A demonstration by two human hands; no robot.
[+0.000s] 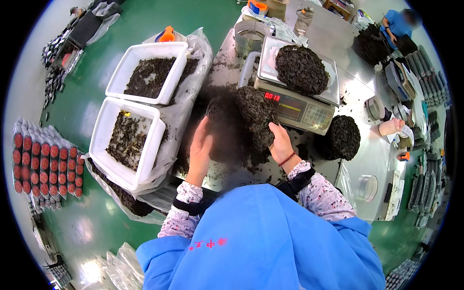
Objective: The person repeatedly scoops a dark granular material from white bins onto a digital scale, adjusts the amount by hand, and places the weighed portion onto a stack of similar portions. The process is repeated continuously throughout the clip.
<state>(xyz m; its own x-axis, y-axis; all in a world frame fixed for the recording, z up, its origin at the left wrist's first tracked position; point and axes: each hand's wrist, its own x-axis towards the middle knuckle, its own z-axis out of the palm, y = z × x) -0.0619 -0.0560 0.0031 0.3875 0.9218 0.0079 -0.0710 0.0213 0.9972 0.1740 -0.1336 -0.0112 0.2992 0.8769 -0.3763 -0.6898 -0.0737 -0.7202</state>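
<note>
A tilted, round cake of dark dried seaweed (pixel 256 117) stands before me, in front of the scale. My right hand (pixel 282 144) grips its lower right edge, thumb on the near side. My left hand (pixel 200 150) is raised to the left, palm turned inward and fingers apart, beside a blurred dark seaweed mass (pixel 219 112). A dark smear over the view hides most of what lies between the hands. Another seaweed cake (pixel 302 69) rests on the pan of a digital scale (pixel 295 108) with a lit red display.
Two white plastic tubs (pixel 156 127) with loose seaweed stand on plastic sheeting at left. Right of the scale sits a stack of seaweed cakes (pixel 344 137). A metal ring mould (pixel 250 36) is behind. Clear rings (pixel 368 187) lie at right. A co-worker (pixel 398 27) sits far right.
</note>
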